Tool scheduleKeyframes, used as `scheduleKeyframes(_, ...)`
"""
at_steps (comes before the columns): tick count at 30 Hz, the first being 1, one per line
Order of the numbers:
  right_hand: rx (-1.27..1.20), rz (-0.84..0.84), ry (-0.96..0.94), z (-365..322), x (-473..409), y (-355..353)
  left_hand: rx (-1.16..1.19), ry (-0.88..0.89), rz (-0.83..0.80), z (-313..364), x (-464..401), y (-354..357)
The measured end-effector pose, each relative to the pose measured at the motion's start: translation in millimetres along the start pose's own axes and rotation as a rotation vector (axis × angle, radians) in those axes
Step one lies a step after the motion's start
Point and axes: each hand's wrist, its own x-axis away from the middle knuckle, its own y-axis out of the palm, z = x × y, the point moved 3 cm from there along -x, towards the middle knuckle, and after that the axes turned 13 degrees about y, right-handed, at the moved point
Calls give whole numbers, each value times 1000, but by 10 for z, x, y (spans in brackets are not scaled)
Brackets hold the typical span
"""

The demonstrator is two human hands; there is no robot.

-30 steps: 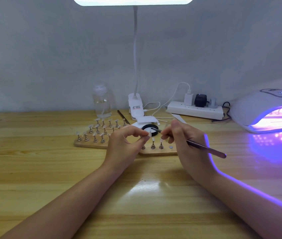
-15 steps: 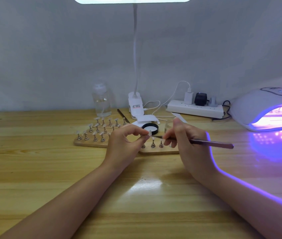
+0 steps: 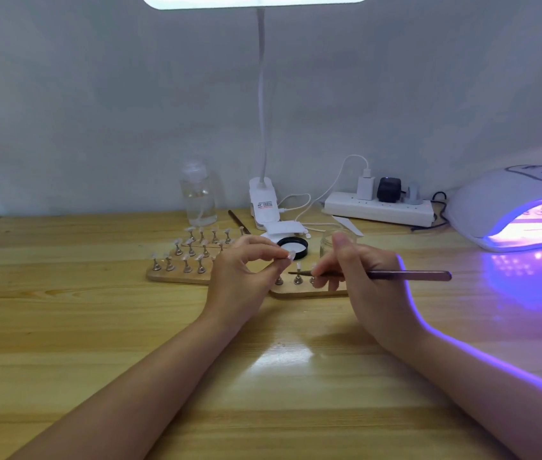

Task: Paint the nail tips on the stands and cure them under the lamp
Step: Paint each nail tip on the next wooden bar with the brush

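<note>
L hand point(image 3: 243, 270) pinches one nail tip point(image 3: 288, 256) on its small stand betw thumb + forefinger, held above the wooden board point(image 3: 176, 277), approx centre frame. R hand point(image 3: 359, 277) grips a thin brush point(image 3: 395, 275) pen-style, shaft lying nearly level, bristle end pointing to 9 o'clock, just below and near the held tip; contact not clear. More tips on stands point(image 3: 193, 250) sit in rows on the board at 9–10 o'clock of L hand, a few pegs point(image 3: 297, 279) right under the brush. Open jar lid point(image 3: 292, 249) + clear jar point(image 3: 332, 242) at 12 o'clock of the hands. Cure lamp point(image 3: 521, 207) lit purple at 3 o'clock, well apart, on the bench point(image 3: 97, 343).

Handling, judged: tip is v. light, thin stiff plastic, glossy so prob slippery, wet coat smears easily. Best hold by the stand stem/base, not the tip face. Stand small, tips over easily; light pinch enough. Brush: hold low near ferrule for ctrl.
</note>
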Motion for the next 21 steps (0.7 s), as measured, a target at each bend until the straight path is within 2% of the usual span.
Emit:
scheduleKeyframes(6, 83, 95, -64, -9, -20, -67, 1, 0, -11, 7, 4, -2)
scheduleKeyframes(11, 62, 66, -81, -4, -9, -40, 42, 7, -14, 13, -9, 10)
scheduleKeyframes(16, 157, 31, -101, -5, -17, -5, 40, 31, -36, 9, -8, 12)
scheduleKeyframes(21, 55, 42, -78, 4, -6, -20, 40, 35, -42, 19, -7, 17)
